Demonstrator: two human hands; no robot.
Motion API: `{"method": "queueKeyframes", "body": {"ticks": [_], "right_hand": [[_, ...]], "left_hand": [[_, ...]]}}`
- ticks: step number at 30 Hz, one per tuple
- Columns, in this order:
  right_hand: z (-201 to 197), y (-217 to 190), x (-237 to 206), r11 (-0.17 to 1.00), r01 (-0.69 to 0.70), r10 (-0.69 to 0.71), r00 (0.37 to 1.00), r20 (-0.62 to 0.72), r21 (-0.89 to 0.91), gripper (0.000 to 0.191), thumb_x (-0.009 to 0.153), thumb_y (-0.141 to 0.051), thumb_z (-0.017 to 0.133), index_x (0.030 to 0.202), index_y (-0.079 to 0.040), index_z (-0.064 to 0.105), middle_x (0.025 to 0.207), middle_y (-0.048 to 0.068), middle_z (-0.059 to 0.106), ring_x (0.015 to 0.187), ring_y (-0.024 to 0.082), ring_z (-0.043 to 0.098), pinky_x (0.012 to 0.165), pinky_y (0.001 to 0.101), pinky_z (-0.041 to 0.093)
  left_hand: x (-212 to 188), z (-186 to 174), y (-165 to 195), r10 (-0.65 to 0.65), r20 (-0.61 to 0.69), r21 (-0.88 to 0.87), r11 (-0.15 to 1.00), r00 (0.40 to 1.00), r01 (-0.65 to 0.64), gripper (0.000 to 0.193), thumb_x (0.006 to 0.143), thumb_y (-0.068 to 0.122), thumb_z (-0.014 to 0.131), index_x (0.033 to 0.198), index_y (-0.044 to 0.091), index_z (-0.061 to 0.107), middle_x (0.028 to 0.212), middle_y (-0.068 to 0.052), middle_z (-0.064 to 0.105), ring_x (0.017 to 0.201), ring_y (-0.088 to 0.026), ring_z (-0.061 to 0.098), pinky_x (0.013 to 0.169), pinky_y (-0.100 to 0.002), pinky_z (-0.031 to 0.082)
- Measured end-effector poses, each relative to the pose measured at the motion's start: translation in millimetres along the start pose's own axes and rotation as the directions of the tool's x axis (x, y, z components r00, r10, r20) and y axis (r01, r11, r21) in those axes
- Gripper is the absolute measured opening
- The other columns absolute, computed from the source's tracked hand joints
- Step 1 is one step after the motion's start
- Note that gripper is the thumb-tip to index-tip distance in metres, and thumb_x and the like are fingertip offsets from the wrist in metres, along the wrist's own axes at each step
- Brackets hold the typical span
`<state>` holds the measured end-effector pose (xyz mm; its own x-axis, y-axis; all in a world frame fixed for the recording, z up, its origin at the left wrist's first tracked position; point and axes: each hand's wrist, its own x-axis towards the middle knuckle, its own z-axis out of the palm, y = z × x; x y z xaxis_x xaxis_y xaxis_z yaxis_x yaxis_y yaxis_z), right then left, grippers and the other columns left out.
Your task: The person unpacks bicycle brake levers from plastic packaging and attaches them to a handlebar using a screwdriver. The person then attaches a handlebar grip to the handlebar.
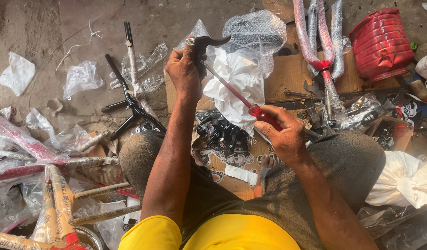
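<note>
Two hands are engaged. My left hand (183, 69) wraps its fingers tight around a black brake lever (205, 44), a curved, matte metal piece whose blade projects past my fingertips toward the right. My right hand (283, 132) clamps its fingers round the translucent red handle of a screwdriver (243, 102). The slim steel shaft runs on a diagonal from my right fingers up to the lever, its tip meeting the lever body just below my left fingers. Behind the shaft lies crumpled white paper (236, 88) on flat brown cardboard (292, 74). A glossy, ribbed red basket (380, 44) sits well beyond my right fingers.
</note>
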<state>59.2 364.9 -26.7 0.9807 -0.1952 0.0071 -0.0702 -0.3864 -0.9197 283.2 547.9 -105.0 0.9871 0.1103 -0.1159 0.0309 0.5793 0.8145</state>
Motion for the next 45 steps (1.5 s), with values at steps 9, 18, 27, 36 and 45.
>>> {"method": "queueKeyframes", "body": {"ticks": [9,18,27,36,45], "right_hand": [[-12,17,3,0.335,-0.555,0.329,0.826,0.457,0.762,0.043,0.095,-0.017,0.074,0.132,0.004,0.068,0.090,0.017,0.074,0.060,0.012,0.065,0.046,0.0220,0.051],[-6,11,-1,0.967,0.125,-0.180,0.952,-0.248,-0.222,0.035,0.095,-0.020,0.064,0.125,-0.002,0.065,0.094,0.009,0.069,0.075,0.020,0.069,0.061,0.0321,0.056],[-21,36,3,0.927,0.111,-0.183,0.968,-0.174,-0.358,0.040,0.092,-0.005,0.066,0.131,0.004,0.064,0.097,0.012,0.069,0.078,0.020,0.067,0.066,0.0332,0.056],[-16,26,0,0.917,0.068,-0.110,0.990,-0.084,-0.394,0.049,0.083,-0.010,0.078,0.130,0.000,0.068,0.099,0.017,0.074,0.083,0.024,0.071,0.074,0.0359,0.059],[-25,35,1,0.886,-0.005,-0.009,1.000,-0.027,-0.463,0.060,0.081,-0.002,0.076,0.139,-0.007,0.062,0.103,0.015,0.074,0.088,0.026,0.073,0.078,0.0416,0.059]], "left_hand": [[-7,2,6,0.170,0.141,0.146,0.971,0.975,-0.190,0.040,0.097,0.033,0.078,0.077,0.009,0.054,0.065,-0.009,0.065,0.047,-0.009,0.053,0.038,-0.027,0.039],[-13,6,-6,0.201,0.103,0.297,0.928,0.974,-0.223,0.039,0.094,0.027,0.078,0.070,0.010,0.053,0.057,-0.004,0.061,0.045,-0.007,0.055,0.036,-0.024,0.039],[-19,5,-21,0.285,0.102,0.433,0.850,0.953,-0.301,0.049,0.095,0.028,0.083,0.067,0.010,0.048,0.059,-0.001,0.053,0.052,-0.006,0.046,0.041,-0.024,0.037],[-19,3,-25,0.198,0.060,0.510,0.836,0.978,-0.200,0.041,0.095,0.033,0.076,0.069,0.009,0.056,0.057,-0.001,0.060,0.047,-0.006,0.054,0.039,-0.024,0.042],[-26,0,-35,0.196,0.161,0.485,0.838,0.967,-0.251,0.041,0.096,0.036,0.075,0.071,0.011,0.055,0.059,0.000,0.059,0.051,-0.007,0.055,0.042,-0.023,0.043]]}}
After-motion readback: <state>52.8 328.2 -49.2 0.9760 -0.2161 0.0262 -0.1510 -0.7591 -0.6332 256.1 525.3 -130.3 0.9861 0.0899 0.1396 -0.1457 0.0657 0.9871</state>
